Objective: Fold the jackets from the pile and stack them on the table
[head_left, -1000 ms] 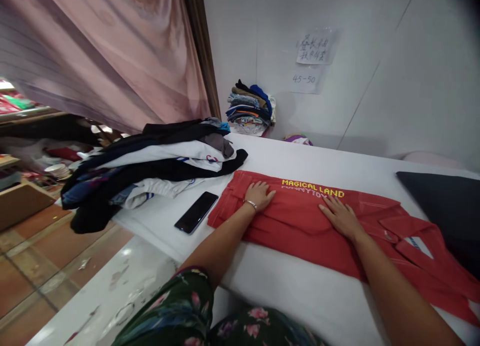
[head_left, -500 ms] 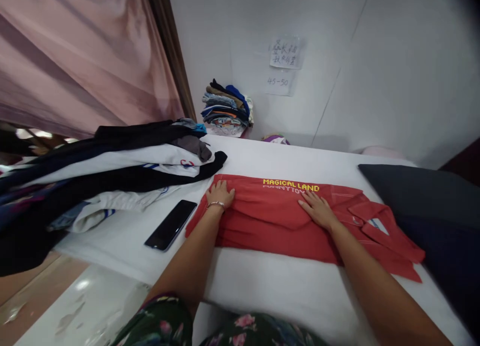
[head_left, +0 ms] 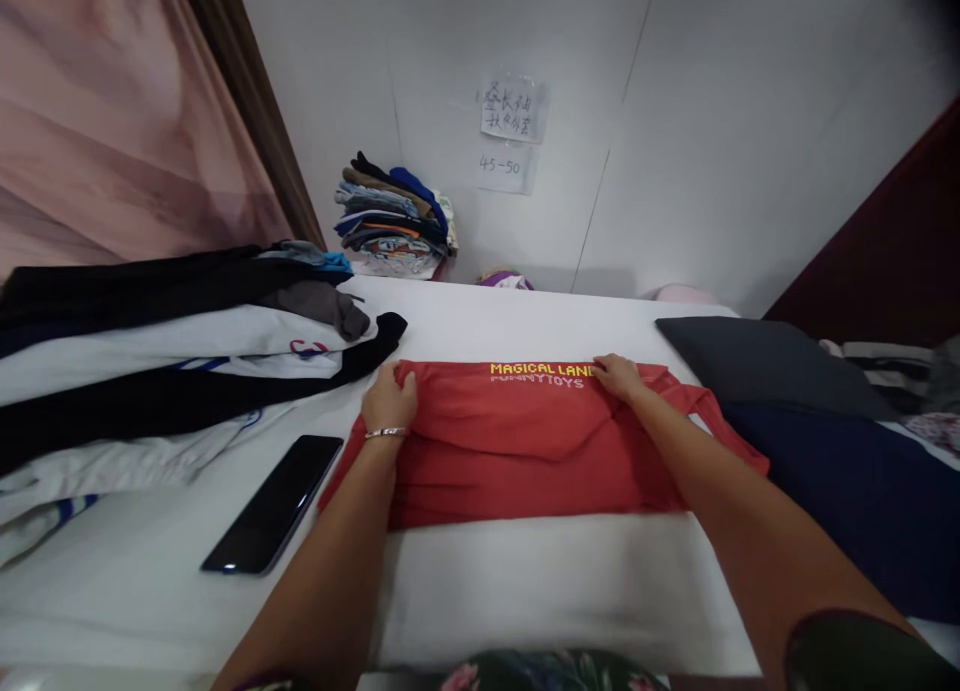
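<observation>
A red collared shirt (head_left: 510, 431) lies folded lengthwise on the white tabletop, its collar end to the right. Yellow "MAGICAL LAND" lettering runs along its far edge, with paler letters beneath. My left hand (head_left: 390, 401), with a bracelet at the wrist, is closed on the shirt's far left corner. On the same far edge, at the right end of the lettering, my right hand (head_left: 619, 378) pinches the fabric and covers the last letters. My right forearm crosses over the shirt and hides part of the collar.
A black phone (head_left: 274, 506) lies left of the shirt. Piled clothes (head_left: 172, 341) spread across the table's left side. Dark grey (head_left: 765, 366) and navy (head_left: 862, 501) folded fabric lies at right. Against the wall stands a stack of folded clothes (head_left: 394, 211), near handwritten paper signs (head_left: 510, 111).
My hands, flat on the shirt before, have moved to its far edge and closed on the fabric. The camera view has shifted right, showing more items at the right.
</observation>
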Motion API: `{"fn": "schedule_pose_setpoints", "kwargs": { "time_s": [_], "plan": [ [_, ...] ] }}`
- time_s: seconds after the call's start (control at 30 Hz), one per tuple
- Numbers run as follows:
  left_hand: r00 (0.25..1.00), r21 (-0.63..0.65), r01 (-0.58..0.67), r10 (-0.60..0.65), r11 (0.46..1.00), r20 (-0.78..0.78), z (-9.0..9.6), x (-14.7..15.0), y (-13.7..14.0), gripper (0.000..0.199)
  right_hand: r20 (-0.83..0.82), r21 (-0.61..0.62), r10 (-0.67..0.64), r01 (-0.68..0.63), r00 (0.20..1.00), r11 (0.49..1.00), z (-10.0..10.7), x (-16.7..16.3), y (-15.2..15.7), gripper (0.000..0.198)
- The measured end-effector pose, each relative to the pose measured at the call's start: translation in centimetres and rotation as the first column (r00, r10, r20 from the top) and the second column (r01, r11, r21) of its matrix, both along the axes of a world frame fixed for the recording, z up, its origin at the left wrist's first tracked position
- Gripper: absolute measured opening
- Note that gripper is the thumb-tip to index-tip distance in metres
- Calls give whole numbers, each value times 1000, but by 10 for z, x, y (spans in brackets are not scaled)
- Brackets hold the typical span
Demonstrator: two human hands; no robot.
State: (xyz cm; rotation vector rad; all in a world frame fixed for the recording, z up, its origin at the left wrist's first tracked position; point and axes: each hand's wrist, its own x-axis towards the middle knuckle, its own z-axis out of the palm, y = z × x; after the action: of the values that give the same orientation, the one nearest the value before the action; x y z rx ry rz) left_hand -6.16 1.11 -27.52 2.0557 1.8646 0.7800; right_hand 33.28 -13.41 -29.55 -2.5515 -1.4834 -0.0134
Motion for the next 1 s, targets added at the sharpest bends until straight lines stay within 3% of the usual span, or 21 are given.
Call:
{"fn": "schedule_pose_setpoints", "kwargs": {
  "time_s": [0.1, 0.17, 0.37, 0.57, 0.7, 0.8, 0.87, 0.9, 1.0],
  "plan": [
    [990, 108, -45, 30, 993, 140, 10, -3, -4, 38, 24, 9, -33, 32, 999, 999, 3, 1, 1, 32],
    [987, 91, -52, 37, 994, 158, 16, -7, -2, 37, 21, 8, -49, 49, 999, 999, 2, 1, -1, 33],
    [984, -223, -21, -19, 975, -176, 9, -9, 8, 43, -22, -23, -167, 166, 986, 986, -7, 5, 1, 27],
    [965, -202, -36, -19, 979, -263, 3, -6, 10, 43, -63, 9, -274, 275, 960, 961, -15, 7, 0, 52],
    [961, -195, -34, -21, 980, -276, 6, -9, 8, 44, -77, 7, -304, 306, 949, 952, -11, 0, -3, 57],
    [951, -18, 26, -30, 1000, -306, 6, -5, -1, 46, -61, 17, -225, 227, 972, 974, -12, -18, -7, 58],
    [934, 142, 160, -103, 977, -343, 1, 4, -10, 50, -67, 21, -70, 72, 995, 997, -16, -34, -11, 54],
    [912, 163, 246, -172, 955, -371, -2, 10, -15, 52, -78, 16, 8, -7, 997, 1000, -19, -41, -13, 51],
    [799, -51, 436, -413, 898, -436, -14, 28, -25, 57, -169, 32, 114, -110, 979, 993, -21, -57, -17, 44]
  ]
}}
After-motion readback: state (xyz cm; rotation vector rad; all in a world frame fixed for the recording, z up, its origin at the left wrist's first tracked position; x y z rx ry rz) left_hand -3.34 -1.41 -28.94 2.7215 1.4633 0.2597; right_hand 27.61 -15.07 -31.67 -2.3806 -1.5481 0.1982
